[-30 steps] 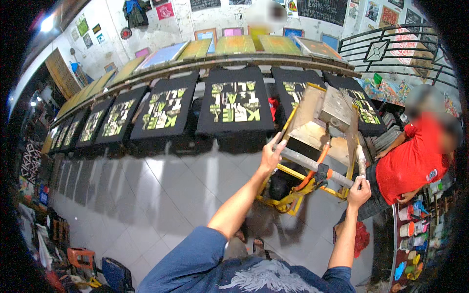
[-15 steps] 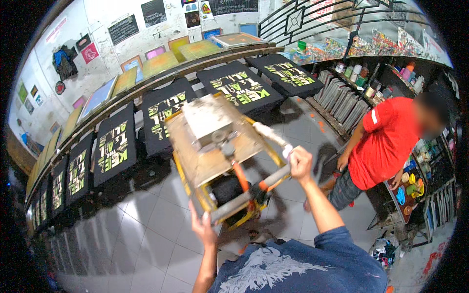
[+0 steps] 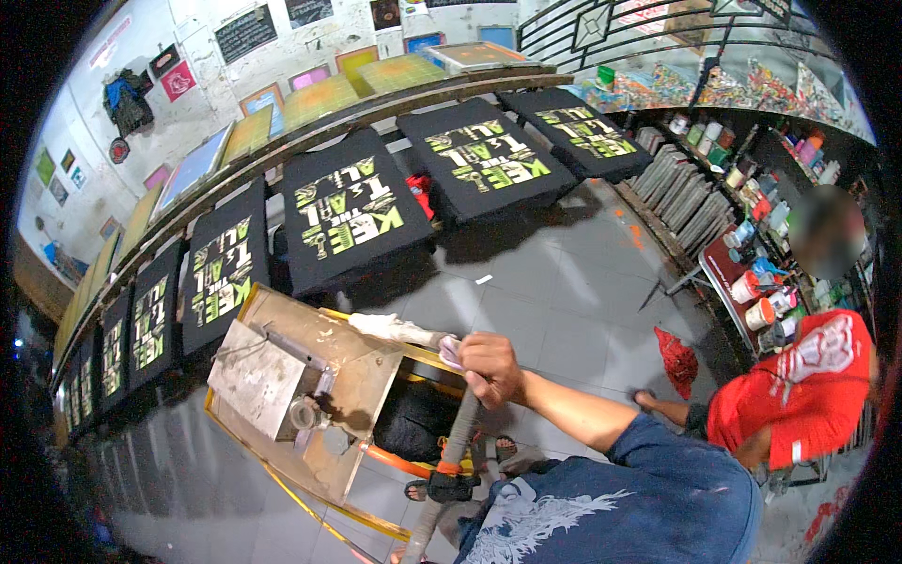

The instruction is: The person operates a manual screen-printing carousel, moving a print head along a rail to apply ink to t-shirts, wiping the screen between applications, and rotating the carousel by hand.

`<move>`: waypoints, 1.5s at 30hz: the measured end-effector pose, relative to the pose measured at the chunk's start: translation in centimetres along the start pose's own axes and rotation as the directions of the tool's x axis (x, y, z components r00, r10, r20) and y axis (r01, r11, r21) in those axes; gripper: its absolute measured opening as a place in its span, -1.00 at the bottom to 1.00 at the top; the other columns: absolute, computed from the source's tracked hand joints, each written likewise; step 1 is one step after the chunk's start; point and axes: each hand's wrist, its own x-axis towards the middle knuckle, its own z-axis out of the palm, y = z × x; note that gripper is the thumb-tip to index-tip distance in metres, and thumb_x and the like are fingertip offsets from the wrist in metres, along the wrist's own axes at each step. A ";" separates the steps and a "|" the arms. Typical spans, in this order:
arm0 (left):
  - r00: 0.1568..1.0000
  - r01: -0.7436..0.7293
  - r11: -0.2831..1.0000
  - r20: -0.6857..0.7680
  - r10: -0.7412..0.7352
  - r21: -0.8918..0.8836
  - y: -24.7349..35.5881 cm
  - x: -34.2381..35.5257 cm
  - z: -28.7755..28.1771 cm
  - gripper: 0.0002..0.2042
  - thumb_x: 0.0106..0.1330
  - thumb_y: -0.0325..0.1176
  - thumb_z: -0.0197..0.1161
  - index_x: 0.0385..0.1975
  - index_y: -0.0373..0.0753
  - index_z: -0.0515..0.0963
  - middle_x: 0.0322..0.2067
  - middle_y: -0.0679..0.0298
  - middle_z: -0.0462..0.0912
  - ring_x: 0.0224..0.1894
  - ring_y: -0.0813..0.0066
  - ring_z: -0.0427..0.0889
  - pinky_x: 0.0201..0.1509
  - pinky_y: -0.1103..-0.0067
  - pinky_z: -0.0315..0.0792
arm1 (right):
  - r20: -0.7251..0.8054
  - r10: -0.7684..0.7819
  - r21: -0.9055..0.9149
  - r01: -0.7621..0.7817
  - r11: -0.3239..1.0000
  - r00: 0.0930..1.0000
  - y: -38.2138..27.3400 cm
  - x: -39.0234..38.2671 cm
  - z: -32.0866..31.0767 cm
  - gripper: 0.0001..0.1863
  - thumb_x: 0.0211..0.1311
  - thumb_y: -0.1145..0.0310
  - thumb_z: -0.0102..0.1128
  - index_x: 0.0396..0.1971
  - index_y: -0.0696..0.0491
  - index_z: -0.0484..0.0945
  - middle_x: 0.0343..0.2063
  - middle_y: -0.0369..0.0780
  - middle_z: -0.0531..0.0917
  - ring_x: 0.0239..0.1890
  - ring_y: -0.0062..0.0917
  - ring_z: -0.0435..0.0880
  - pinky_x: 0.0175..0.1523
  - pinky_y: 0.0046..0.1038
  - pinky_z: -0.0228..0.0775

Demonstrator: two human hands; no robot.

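Right hand (image 3: 490, 368): one, fingers curled round the upper end of a grey handlebar (image 3: 460, 428); a scrap of pale cloth (image 3: 450, 352) sits at the thumb side. Left hand (image 3: 398, 556): only a sliver at the bottom edge, near the bar's lower end; cannot tell how it is set.

Handlebar belongs to one yellow-framed cart (image 3: 352, 376), standing ahead and to the left of the right hand, on the tiled floor (image 3: 526, 282) between the wearer and the row of shirts. On its flat board, one metal box (image 3: 256, 379). One white-wrapped rod (image 3: 390, 327) runs along the side nearest the right hand. Feet in sandals below: two.

Beyond the cart, black shirts (image 3: 348, 211) in a row: four large ones, then more crowding leftward, too narrow to count surely. Each large one bears block lettering in green and white.

Right: one person in a red shirt (image 3: 794, 395) with a white print; one red cloth (image 3: 675, 359) on the floor.

Back wall: two dark boards (image 3: 246, 36) with pale handwriting at upper left, too small to make out.
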 end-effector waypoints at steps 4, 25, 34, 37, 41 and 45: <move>0.965 0.097 0.978 -0.225 -0.138 -0.184 9.8 6.5 5.7 -0.20 0.47 0.12 -0.02 0.47 -0.47 0.23 -0.24 0.08 0.32 -0.25 0.31 0.31 -0.19 0.37 0.18 | -0.023 -0.083 0.156 0.086 0.984 0.996 2.3 4.7 7.0 -0.83 0.06 0.36 0.17 -0.61 0.12 0.46 -0.55 -0.10 0.57 -0.44 -0.10 0.59 -0.31 -0.15 0.44; 0.841 -0.065 0.929 -0.521 -0.145 -0.364 11.9 37.1 5.1 -0.11 0.37 0.29 -0.09 0.46 -0.40 0.33 -0.70 0.52 0.13 -0.75 0.73 0.12 -0.75 0.65 -0.03 | -0.115 -0.122 0.168 0.141 0.976 0.986 6.5 20.9 33.7 -0.71 0.23 0.29 0.13 -0.63 0.11 0.41 -0.63 -0.10 0.42 -0.59 -0.14 0.43 -0.43 -0.17 0.24; 0.876 -0.104 0.961 -0.481 -0.034 -0.256 4.7 57.8 -2.4 -0.32 0.46 0.07 -0.21 0.30 -0.31 0.57 -0.69 0.53 0.29 -0.75 0.76 0.12 -0.74 0.69 0.00 | -0.123 -0.086 0.109 0.100 0.989 0.989 2.1 26.9 47.3 -0.68 0.24 0.40 0.18 -0.68 0.09 0.32 -0.66 -0.11 0.39 -0.58 -0.15 0.43 -0.42 -0.19 0.28; 0.898 -0.098 0.944 -0.437 -0.053 -0.316 1.5 64.9 -4.9 -0.35 0.49 0.01 -0.28 0.22 -0.28 0.64 -0.56 0.47 0.54 -0.70 0.75 0.19 -0.72 0.70 0.01 | -0.155 -0.083 0.127 0.103 0.986 0.984 1.0 28.7 51.9 -0.71 0.20 0.49 0.19 -0.67 0.13 0.34 -0.65 -0.09 0.38 -0.57 -0.13 0.43 -0.40 -0.21 0.29; 0.924 -0.063 0.920 -0.370 -0.093 -0.387 -1.2 74.3 -6.7 -0.37 0.51 0.01 -0.29 0.15 -0.26 0.67 -0.05 0.40 0.72 -0.62 0.73 0.28 -0.68 0.72 0.08 | -0.162 -0.060 0.109 0.079 0.991 0.985 0.1 30.5 57.4 -0.75 0.18 0.50 0.28 -0.62 0.11 0.41 -0.62 -0.11 0.44 -0.52 -0.14 0.51 -0.35 -0.21 0.38; 0.954 0.017 0.923 -0.269 -0.130 -0.386 -4.9 82.5 -10.4 -0.34 0.53 0.13 -0.31 0.14 -0.22 0.65 -0.04 0.38 0.74 -0.62 0.68 0.28 -0.66 0.68 0.11 | -0.167 -0.144 0.065 0.157 0.985 0.975 -1.0 32.3 62.7 -0.70 0.12 0.42 0.38 -0.64 0.02 0.39 -0.64 -0.18 0.43 -0.55 -0.22 0.51 -0.37 -0.20 0.39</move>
